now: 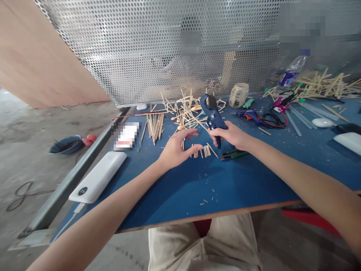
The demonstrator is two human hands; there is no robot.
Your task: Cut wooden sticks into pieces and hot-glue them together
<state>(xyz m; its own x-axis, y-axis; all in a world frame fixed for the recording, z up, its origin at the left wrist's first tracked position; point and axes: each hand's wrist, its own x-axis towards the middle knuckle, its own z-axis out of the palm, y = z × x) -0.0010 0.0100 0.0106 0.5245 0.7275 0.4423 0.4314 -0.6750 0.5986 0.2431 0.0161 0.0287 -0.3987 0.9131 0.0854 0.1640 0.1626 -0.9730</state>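
My right hand (229,135) is wrapped round the handles of a blue pipe cutter (216,118), its curved jaw pointing up and away from me. My left hand (179,148) hovers with fingers spread and nothing in it. Beside its fingertips lies a row of short cut wooden pieces (207,151) on the blue table. Behind both hands is a loose heap of thin wooden sticks (188,103), some with orange blobs. Left of the heap rests a bundle of straight sticks (155,126). Under my right wrist sits a green-handled tool (234,154), partly hidden by the hand.
A white power bank (98,177) with a cable lies at the left edge. To the right are a glue gun (249,116), clear glue sticks (295,122), a water bottle (291,73) and more sticks (327,88). A perforated metal panel (158,49) stands along the back.
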